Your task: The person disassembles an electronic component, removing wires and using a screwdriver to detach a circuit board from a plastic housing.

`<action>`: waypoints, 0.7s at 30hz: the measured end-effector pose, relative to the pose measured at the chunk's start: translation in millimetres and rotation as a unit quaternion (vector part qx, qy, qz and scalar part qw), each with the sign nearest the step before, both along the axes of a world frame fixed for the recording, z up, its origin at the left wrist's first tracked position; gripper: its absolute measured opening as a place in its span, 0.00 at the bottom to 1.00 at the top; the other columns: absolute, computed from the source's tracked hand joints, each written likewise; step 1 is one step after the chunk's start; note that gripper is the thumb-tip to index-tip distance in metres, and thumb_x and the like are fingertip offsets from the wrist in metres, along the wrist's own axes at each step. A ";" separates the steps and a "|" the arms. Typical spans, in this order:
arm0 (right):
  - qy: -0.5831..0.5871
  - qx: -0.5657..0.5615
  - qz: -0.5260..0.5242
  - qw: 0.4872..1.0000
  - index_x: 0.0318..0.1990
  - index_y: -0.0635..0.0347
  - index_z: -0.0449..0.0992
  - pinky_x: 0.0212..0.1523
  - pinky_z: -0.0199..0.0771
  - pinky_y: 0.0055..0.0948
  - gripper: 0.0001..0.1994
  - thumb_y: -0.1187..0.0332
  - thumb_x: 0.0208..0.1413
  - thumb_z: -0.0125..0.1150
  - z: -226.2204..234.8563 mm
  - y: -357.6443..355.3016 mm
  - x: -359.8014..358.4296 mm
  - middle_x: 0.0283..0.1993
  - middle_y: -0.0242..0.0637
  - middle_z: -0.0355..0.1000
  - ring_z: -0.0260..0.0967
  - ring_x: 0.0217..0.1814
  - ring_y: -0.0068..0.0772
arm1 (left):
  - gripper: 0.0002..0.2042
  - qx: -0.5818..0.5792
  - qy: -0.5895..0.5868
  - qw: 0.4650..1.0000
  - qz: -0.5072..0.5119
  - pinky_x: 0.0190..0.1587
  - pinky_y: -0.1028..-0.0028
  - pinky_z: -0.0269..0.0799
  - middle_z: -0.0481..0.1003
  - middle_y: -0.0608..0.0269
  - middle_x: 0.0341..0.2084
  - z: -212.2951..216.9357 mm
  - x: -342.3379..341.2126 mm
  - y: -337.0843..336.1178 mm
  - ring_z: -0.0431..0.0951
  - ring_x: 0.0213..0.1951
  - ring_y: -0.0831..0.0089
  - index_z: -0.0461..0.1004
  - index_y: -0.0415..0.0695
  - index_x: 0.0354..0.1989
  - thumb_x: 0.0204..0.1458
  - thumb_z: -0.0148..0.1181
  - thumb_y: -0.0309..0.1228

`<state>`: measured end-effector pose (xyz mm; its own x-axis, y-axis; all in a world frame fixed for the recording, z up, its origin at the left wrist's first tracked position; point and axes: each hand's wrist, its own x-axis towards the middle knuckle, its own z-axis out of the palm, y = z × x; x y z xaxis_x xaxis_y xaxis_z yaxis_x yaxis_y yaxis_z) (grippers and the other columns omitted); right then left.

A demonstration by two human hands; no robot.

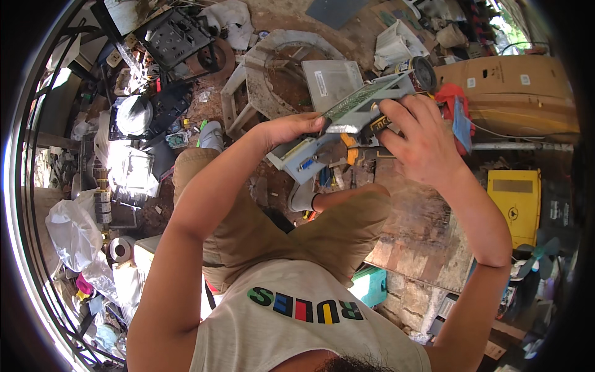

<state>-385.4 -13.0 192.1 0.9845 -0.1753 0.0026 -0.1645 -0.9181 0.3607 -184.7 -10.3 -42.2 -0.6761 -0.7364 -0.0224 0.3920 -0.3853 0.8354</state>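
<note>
Sitting above a cluttered dirt floor, a grey metal electronic unit [365,105] is held up in front of the chest, over the knees. The left hand [291,129] is closed on its near left corner, with the thumb pressed on the top edge. The right hand [421,139] is wrapped around a tool with a yellow and black handle [379,124], which is set against the right side of the unit. A green circuit board [358,97] is seen on the upper face, flat and thin.

The unit is judged to be stiff and fairly light, because it is carried with one hand at a corner. The sheet metal edges look sharp, and the board is probably fragile, so the casing frame should be gripped, not the board. Below it, a second grey casing with a blue connector [304,162] lies near the feet. A yellow box [517,204] stands at the right, and a cardboard box [514,84] behind.
</note>
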 end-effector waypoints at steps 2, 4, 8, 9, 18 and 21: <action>0.001 -0.021 0.023 1.000 0.30 0.58 0.75 0.54 0.66 0.43 0.09 0.69 0.37 0.60 2.5 -5.7 0.4 0.53 0.38 0.67 0.64 0.54 0.43 | 0.48 -0.021 -0.006 0.999 0.027 0.57 0.68 0.71 0.70 0.56 0.57 2.4 2.3 -1.1 0.72 0.56 0.71 0.59 0.43 0.68 0.45 0.63 0.65; -0.010 -0.046 0.045 0.998 0.30 0.58 0.75 0.56 0.66 0.43 0.08 0.69 0.40 0.59 4.0 -14.8 5.7 0.53 0.37 0.67 0.64 0.55 0.42 | 0.45 0.009 -0.017 0.999 0.033 0.56 0.67 0.72 0.71 0.55 0.57 5.8 9.6 -4.7 0.73 0.55 0.69 0.59 0.43 0.68 0.48 0.61 0.64; -0.053 -0.016 -0.137 0.989 0.37 0.60 0.77 0.60 0.63 0.49 0.14 0.75 0.37 0.61 -1.6 15.2 -7.3 0.58 0.42 0.66 0.64 0.59 0.48 | 0.53 0.054 0.022 0.985 0.161 0.57 0.60 0.74 0.69 0.49 0.58 19.7 3.1 4.2 0.72 0.57 0.61 0.56 0.40 0.68 0.43 0.57 0.72; -0.085 0.012 -0.181 0.980 0.40 0.61 0.77 0.60 0.62 0.51 0.18 0.77 0.36 0.60 -9.1 23.8 -10.7 0.60 0.45 0.65 0.63 0.60 0.52 | 0.51 0.056 0.034 0.972 0.225 0.56 0.58 0.74 0.70 0.51 0.56 0.7 2.1 -1.1 0.73 0.56 0.61 0.57 0.42 0.67 0.46 0.51 0.73; -0.280 0.116 -0.356 0.884 0.46 0.60 0.77 0.57 0.63 0.47 0.20 0.73 0.40 0.59 -81.6 86.1 -5.6 0.59 0.47 0.64 0.63 0.58 0.54 | 0.44 0.089 0.199 0.842 0.493 0.53 0.60 0.72 0.72 0.63 0.47 -44.7 22.8 -38.8 0.73 0.50 0.64 0.64 0.50 0.60 0.46 0.46 0.75; -0.298 0.137 -0.348 0.878 0.46 0.61 0.77 0.58 0.60 0.49 0.20 0.73 0.40 0.60 -87.3 82.7 -0.8 0.59 0.45 0.63 0.61 0.59 0.53 | 0.44 0.035 0.196 0.803 0.562 0.52 0.60 0.72 0.72 0.64 0.47 -34.9 25.5 -42.4 0.73 0.49 0.65 0.64 0.50 0.59 0.42 0.54 0.74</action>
